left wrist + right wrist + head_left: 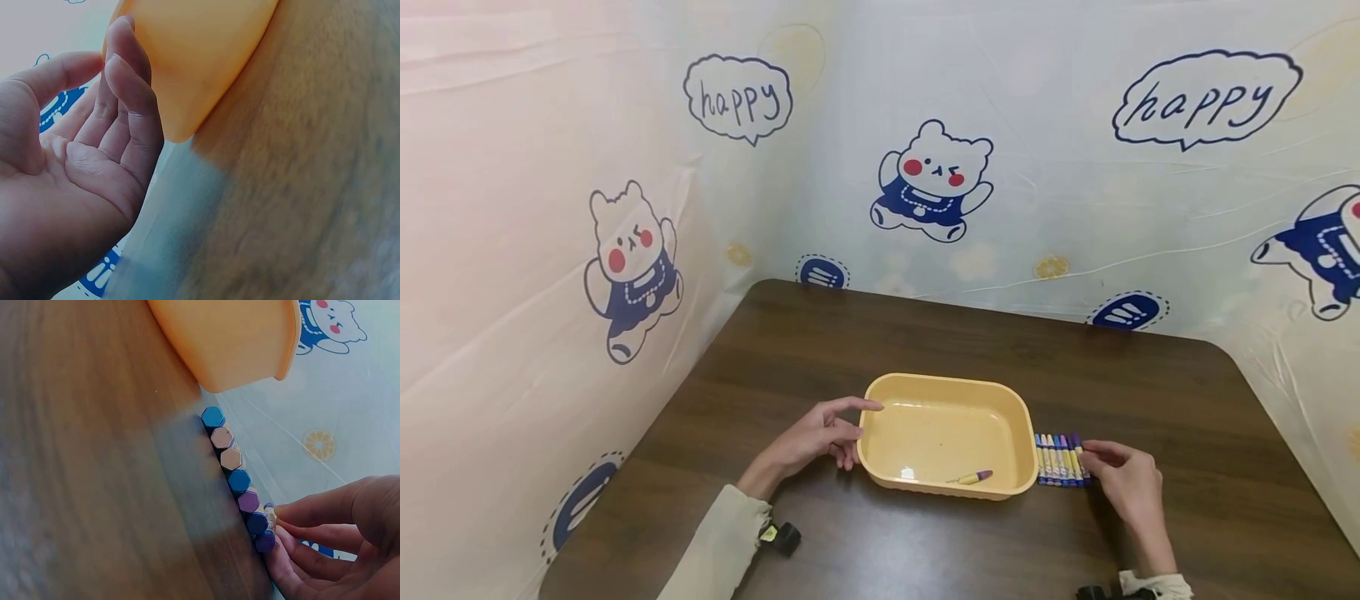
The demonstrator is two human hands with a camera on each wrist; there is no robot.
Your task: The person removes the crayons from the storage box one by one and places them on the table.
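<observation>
A shallow yellow plastic tray [947, 392] sits on the table. My left hand [808, 435] is at its left end, index finger reaching over the rim and thumb at the rim's outer side. The other fingers curl beside the outer wall [187, 56]. One crayon [976, 477] with a purple tip lies inside the tray. Along the tray's right end, several crayons [1057, 460] with yellow wrappers lie side by side; their hexagonal coloured ends [239, 481] face the right wrist camera. At the row's far right, my right hand [1127, 483] pinches a crayon [270, 517] between thumb and fingers.
The dark brown wooden table [880, 550] has rounded back corners. A pale curtain [1037, 208] printed with bears and "happy" bubbles hangs behind it and along the left side. A black wrist device [786, 539] sits at the left sleeve [722, 533].
</observation>
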